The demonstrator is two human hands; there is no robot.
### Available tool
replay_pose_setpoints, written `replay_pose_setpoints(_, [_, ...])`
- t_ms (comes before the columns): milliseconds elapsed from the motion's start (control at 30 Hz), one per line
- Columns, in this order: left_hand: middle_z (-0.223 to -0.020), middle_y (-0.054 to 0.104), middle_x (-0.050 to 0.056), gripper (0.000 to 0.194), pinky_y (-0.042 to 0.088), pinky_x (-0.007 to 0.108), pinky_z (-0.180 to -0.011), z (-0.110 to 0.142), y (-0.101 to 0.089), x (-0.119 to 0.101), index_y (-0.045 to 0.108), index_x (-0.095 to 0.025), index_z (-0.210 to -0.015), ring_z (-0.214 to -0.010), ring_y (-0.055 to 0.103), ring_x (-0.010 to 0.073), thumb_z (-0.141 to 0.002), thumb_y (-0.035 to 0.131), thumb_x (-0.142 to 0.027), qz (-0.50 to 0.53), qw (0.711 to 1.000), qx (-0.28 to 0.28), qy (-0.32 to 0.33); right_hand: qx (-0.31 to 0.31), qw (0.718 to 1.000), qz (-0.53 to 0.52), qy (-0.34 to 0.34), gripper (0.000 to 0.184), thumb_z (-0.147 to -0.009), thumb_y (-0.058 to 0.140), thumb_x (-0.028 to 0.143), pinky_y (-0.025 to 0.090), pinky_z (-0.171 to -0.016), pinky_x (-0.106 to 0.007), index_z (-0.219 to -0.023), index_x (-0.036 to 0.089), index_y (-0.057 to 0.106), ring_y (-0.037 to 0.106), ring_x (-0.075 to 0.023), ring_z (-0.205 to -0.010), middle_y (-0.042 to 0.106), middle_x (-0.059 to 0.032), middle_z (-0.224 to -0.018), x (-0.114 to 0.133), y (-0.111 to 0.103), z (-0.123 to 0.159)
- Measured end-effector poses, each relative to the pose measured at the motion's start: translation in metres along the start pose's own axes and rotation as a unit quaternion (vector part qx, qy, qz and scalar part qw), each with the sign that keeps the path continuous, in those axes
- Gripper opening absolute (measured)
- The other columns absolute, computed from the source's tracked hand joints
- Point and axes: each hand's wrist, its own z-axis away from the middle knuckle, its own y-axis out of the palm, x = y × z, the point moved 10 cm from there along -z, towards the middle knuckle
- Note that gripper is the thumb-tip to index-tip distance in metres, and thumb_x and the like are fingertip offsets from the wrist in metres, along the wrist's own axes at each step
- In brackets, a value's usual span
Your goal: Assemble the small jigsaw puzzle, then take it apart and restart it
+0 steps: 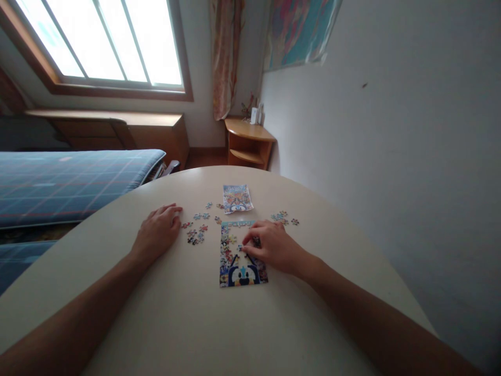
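A partly assembled jigsaw puzzle (244, 277) lies on the round table, a blue cartoon dog's face at its near edge and a bare area in its middle. Over that area, my right hand (274, 245) pinches a small puzzle piece (240, 248) between thumb and finger. My left hand (158, 230) rests on the tabletop with its fingers stretched out, holding nothing. Close to its fingertips are several loose pieces (194, 237). Another small cluster of pieces (280, 215) sits beyond my right hand. Behind the puzzle lies a picture packet (238, 198) showing similar art.
The pale round table (176, 324) fills the foreground. To the left is a plaid mattress (78, 180), with a wooden cabinet (156, 119) under the window. A corner shelf (250, 130) stands behind the table, and a white wall (391, 156) runs along the right.
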Motion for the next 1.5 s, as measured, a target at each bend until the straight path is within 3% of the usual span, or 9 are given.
replay_pose_setpoints(233, [-0.139, 0.058, 0.009, 0.039, 0.039, 0.042, -0.111, 0.000, -0.001, -0.001, 0.063, -0.018, -0.122, -0.127, 0.053, 0.0282, -0.094, 0.038, -0.027, -0.002, 1.000, 0.002, -0.003, 0.008, 1.000, 0.018, -0.004, 0.011, -0.085, 0.071, 0.031, 0.031, -0.091, -0.040, -0.087, 0.021, 0.073, 0.058, -0.0246, -0.103, 0.070, -0.0064, -0.102, 0.000, 0.004, 0.001])
replay_pose_setpoints(533, [-0.138, 0.059, 0.009, 0.040, 0.040, 0.042, -0.110, -0.001, 0.000, 0.000, 0.063, -0.018, -0.122, -0.124, 0.055, 0.0282, -0.093, 0.037, -0.027, -0.004, 1.000, -0.002, 0.000, 0.016, 0.999, -0.032, -0.003, 0.007, -0.083, 0.072, 0.026, 0.037, -0.091, -0.038, -0.088, 0.022, 0.075, 0.065, -0.0180, -0.086, 0.074, -0.0020, -0.085, 0.006, -0.008, 0.002])
replay_pose_setpoints(667, [-0.138, 0.059, 0.008, 0.039, 0.040, 0.043, -0.110, 0.000, -0.001, 0.000, 0.063, -0.018, -0.121, -0.124, 0.055, 0.0280, -0.093, 0.038, -0.027, -0.001, 1.000, -0.006, 0.000, 0.106, 0.986, -0.129, 0.013, 0.012, -0.084, 0.068, 0.022, 0.046, -0.075, -0.027, -0.091, 0.020, 0.077, 0.068, -0.0139, -0.076, 0.076, -0.0026, -0.084, 0.010, 0.001, 0.008])
replay_pose_setpoints(767, [-0.138, 0.059, 0.009, 0.038, 0.041, 0.044, -0.110, 0.000, -0.001, 0.000, 0.064, -0.018, -0.121, -0.124, 0.055, 0.0286, -0.093, 0.039, -0.026, 0.001, 1.000, -0.007, 0.001, 0.144, 0.980, -0.138, 0.016, 0.013, -0.083, 0.068, 0.019, 0.047, -0.070, -0.024, -0.091, 0.019, 0.078, 0.069, -0.0133, -0.074, 0.077, -0.0028, -0.084, 0.015, 0.007, 0.013])
replay_pose_setpoints(1133, [-0.138, 0.059, 0.009, 0.039, 0.041, 0.045, -0.109, 0.000, -0.001, 0.000, 0.063, -0.018, -0.121, -0.123, 0.055, 0.0295, -0.092, 0.039, -0.026, 0.000, 1.000, -0.005, 0.001, 0.105, 0.994, -0.030, -0.018, 0.014, -0.081, 0.067, 0.015, 0.037, -0.094, -0.036, -0.086, 0.023, 0.077, 0.069, -0.0159, -0.085, 0.078, -0.0005, -0.086, 0.026, 0.001, 0.012])
replay_pose_setpoints(1500, [-0.137, 0.059, 0.009, 0.039, 0.042, 0.045, -0.108, 0.000, 0.000, 0.000, 0.063, -0.018, -0.121, -0.123, 0.056, 0.0290, -0.093, 0.038, -0.026, -0.001, 1.000, -0.004, 0.002, 0.098, 0.995, -0.013, -0.029, 0.014, -0.082, 0.066, 0.015, 0.033, -0.094, -0.036, -0.086, 0.024, 0.077, 0.069, -0.0161, -0.089, 0.078, 0.0000, -0.090, 0.028, 0.004, 0.012])
